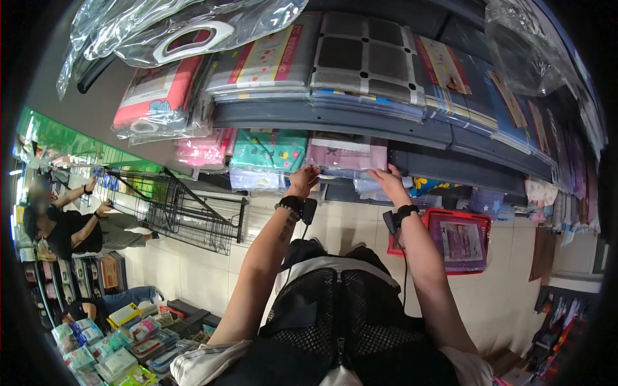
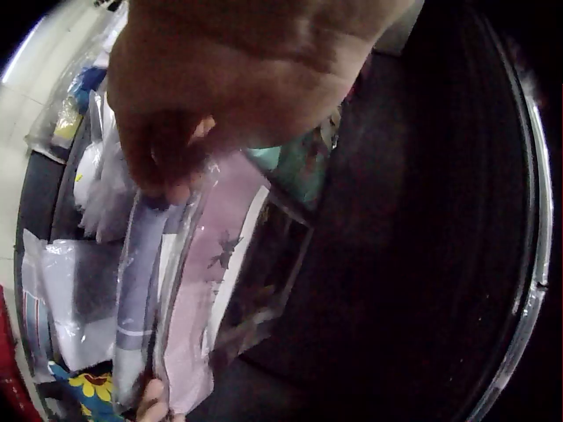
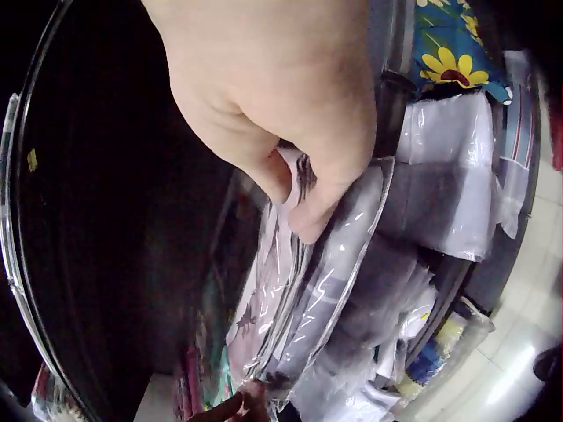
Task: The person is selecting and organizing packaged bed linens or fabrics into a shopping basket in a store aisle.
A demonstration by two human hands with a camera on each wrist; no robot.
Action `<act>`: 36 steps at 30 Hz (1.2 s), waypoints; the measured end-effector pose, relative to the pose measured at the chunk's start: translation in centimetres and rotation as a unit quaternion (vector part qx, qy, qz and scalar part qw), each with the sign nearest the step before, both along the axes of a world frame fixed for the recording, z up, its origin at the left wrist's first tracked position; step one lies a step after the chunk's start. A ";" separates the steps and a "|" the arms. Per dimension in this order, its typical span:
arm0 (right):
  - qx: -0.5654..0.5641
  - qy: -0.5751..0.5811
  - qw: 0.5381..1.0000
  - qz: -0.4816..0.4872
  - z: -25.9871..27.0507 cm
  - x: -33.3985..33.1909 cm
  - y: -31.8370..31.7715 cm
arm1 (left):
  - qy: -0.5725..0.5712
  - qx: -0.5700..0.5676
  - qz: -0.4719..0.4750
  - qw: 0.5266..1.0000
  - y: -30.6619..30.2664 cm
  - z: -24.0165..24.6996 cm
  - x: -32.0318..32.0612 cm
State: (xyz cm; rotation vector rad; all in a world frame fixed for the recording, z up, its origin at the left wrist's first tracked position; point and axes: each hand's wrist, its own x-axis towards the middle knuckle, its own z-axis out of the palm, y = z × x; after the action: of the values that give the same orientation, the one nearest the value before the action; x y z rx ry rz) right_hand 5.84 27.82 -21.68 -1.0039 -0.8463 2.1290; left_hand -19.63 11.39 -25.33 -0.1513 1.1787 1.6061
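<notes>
A pink plastic-wrapped package (image 1: 347, 152) lies on the lower shelf, a dark picture panel on its top. My left hand (image 1: 304, 181) pinches its front left corner, and my right hand (image 1: 390, 183) is at the front right corner. In the left wrist view the left hand (image 2: 237, 79) is curled over one end of the pink package (image 2: 207, 290), beside a grey-blue package (image 2: 141, 281). The right wrist view shows the right hand (image 3: 281, 97) with thumb and fingers pinching the other end of the pink package (image 3: 264, 290), against a grey package (image 3: 330, 290).
A green package (image 1: 267, 151) lies left of the pink one. Above is a shelf of wrapped packages (image 1: 367, 58). A red basket (image 1: 487, 239) holding a purple package stands on the floor at right. A black wire rack (image 1: 174, 212) and a person (image 1: 71, 225) are at left.
</notes>
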 end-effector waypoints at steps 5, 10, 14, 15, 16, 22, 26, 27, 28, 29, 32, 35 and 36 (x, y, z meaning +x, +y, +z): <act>0.013 -0.063 0.997 0.037 0.4 5.8 -2.7 | -0.002 0.027 -0.170 0.985 -4.4 2.9 0.4; -0.056 -0.205 0.977 0.009 -1.3 15.8 -8.4 | 0.006 -0.109 -0.175 0.978 -13.0 2.2 -2.2; -0.014 -0.218 0.976 -0.018 -3.4 24.5 -13.8 | 0.456 -0.256 -0.494 0.695 -23.6 -11.9 -13.3; -0.031 -0.291 0.956 -0.019 -5.1 26.7 -14.8 | 0.578 -0.253 -0.470 0.617 -26.0 -12.4 -14.1; -0.096 -0.264 0.954 -0.108 -7.0 28.5 -16.1 | 0.592 -0.295 -0.516 0.545 -26.2 -8.4 -12.8; -0.237 -0.320 0.897 -0.192 -8.0 34.3 -19.5 | 0.263 -0.419 -0.314 0.810 -30.8 -8.6 -5.7; -0.189 -0.401 0.826 -0.349 -9.8 37.8 -18.0 | 0.488 -0.380 -0.490 0.614 -28.5 -10.1 -0.4; -0.175 -0.374 0.819 -0.398 -9.6 38.4 -17.6 | 0.558 -0.324 -0.465 0.606 -26.7 -6.5 2.2; -0.159 -0.348 0.809 -0.446 -8.9 38.8 -17.0 | 0.525 -0.325 -0.475 0.627 -25.8 -6.9 2.6; -0.162 -0.345 0.808 -0.450 -8.1 39.3 -16.3 | 0.602 -0.266 -0.475 0.584 -25.9 -9.4 1.9; -0.150 -0.383 0.802 -0.432 -7.3 40.9 -15.1 | 0.403 -0.299 -0.479 0.721 -22.7 -7.1 2.7; -0.133 -0.367 0.816 -0.427 -10.0 43.5 -13.6 | 0.540 -0.210 -0.445 0.683 -21.0 -4.9 3.7; -0.135 -0.364 0.817 -0.426 -10.6 43.8 -13.1 | 0.542 -0.212 -0.444 0.681 -20.8 -4.9 3.8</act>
State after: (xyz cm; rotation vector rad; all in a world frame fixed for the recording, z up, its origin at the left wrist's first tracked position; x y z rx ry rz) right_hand 49.59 14.72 -32.28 -1.9543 -0.2638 1.0728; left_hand -15.78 -9.43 -30.24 1.0914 2.0446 0.3797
